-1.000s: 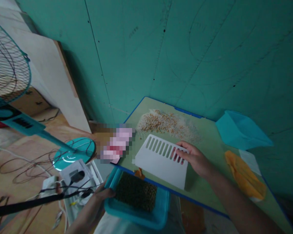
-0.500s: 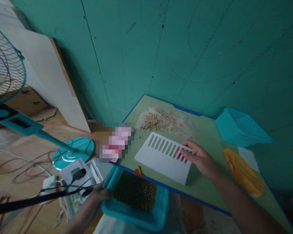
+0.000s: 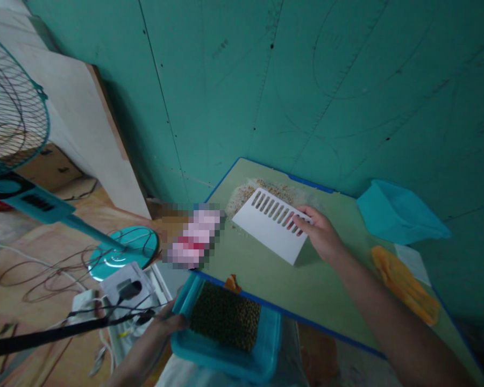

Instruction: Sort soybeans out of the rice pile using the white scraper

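right grip (image 3: 321, 232) holds a slotted white plate (image 3: 268, 232), left grip (image 3: 168, 324) a tub (image 3: 268, 344).

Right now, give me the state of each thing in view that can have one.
White slotted plate: held, tilted
Right hand: closed on the plate
Blue tub: open, part-filled
Left hand: closed on the tub's left rim
Loose grains: spread on the table, partly hidden
Orange cloth: rumpled, lying
Fan: standing, running or not unclear

I take this for an unfinished room: pencilled green wallboard (image 3: 326, 107) far, a leaning panel (image 3: 80, 113) left, cables (image 3: 32, 259) across the floor (image 3: 58, 236).
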{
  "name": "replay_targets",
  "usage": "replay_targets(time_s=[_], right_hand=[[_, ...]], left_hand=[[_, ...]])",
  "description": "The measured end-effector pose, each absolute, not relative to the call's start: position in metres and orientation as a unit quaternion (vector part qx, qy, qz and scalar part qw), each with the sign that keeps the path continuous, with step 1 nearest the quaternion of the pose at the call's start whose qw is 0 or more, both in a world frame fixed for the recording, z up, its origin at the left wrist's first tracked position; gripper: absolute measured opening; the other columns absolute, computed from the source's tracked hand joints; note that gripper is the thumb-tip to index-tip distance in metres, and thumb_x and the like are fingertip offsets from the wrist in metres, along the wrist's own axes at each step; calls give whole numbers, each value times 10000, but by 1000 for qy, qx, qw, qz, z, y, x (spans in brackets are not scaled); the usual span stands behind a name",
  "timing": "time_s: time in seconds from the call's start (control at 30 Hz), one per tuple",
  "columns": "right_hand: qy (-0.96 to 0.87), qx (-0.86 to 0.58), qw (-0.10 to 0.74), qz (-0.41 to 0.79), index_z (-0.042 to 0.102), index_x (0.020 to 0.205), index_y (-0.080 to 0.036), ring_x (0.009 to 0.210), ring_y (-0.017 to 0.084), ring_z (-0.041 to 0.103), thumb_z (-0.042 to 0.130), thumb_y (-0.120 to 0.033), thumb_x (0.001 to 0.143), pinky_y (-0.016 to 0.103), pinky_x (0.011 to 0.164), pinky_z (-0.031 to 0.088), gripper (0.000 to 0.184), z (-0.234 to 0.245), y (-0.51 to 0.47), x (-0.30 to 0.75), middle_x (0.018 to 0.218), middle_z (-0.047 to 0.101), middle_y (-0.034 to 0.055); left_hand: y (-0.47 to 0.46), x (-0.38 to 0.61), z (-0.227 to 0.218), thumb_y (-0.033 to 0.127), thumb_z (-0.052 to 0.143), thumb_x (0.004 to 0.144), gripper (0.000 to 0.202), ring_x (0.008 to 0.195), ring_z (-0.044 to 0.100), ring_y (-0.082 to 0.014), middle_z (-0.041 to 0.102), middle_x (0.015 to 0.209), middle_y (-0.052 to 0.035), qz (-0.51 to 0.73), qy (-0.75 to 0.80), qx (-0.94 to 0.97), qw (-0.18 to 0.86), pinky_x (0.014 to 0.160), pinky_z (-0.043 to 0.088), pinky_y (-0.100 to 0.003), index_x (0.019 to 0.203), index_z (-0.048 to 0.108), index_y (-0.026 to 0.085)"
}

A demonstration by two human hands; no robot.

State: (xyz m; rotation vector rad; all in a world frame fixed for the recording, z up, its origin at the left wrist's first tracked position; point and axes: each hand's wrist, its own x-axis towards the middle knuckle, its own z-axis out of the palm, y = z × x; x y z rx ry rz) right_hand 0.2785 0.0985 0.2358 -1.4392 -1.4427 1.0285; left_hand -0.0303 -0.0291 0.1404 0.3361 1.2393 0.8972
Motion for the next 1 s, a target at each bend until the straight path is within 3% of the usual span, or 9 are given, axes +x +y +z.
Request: replay_targets(time_s=[0.33,0.53,0.63,0.77,1.0], right_hand=[[-599,-564,388,415,539,801,-204,618,141,545,547,-378,744,260,569,393,183,237,103,274,710,624,7],[-595,-561,383,430,543,803,-202,619,142,556,555,-384,737,256,563,393,194,235,102,273,713,630,6],[-597,-557,379,436,545,806,-201,619,140,556,557,-383,739,254,564,395,194,235,101,274,722,636,9],[-602,-547,364,454,553,828,-202,632,140,563,558,-380,750,254,575,399,195,234,97,274,734,638,9],[-614,-528,336,481,558,834,-195,620,130,544,555,-354,761,247,572,392,175,235,91,274,714,623,2]], left_hand=[[-30,-34,130,155,697,513,451,961,631,-348,767,869,-69,413,543,174,710,764,517,-415,963,696,184],[-29,-32,133,132,704,501,430,913,649,-348,777,735,-34,403,579,170,688,732,527,-394,923,717,215],[-29,-32,133,149,708,491,469,903,651,-348,774,704,-37,400,573,171,694,741,521,-404,956,708,213],[-29,-31,131,139,697,464,514,967,627,-348,773,833,-54,410,572,154,694,775,510,-410,975,693,196],[-29,-33,132,155,704,503,487,941,638,-339,773,768,-43,415,552,176,702,789,502,-405,988,688,194]])
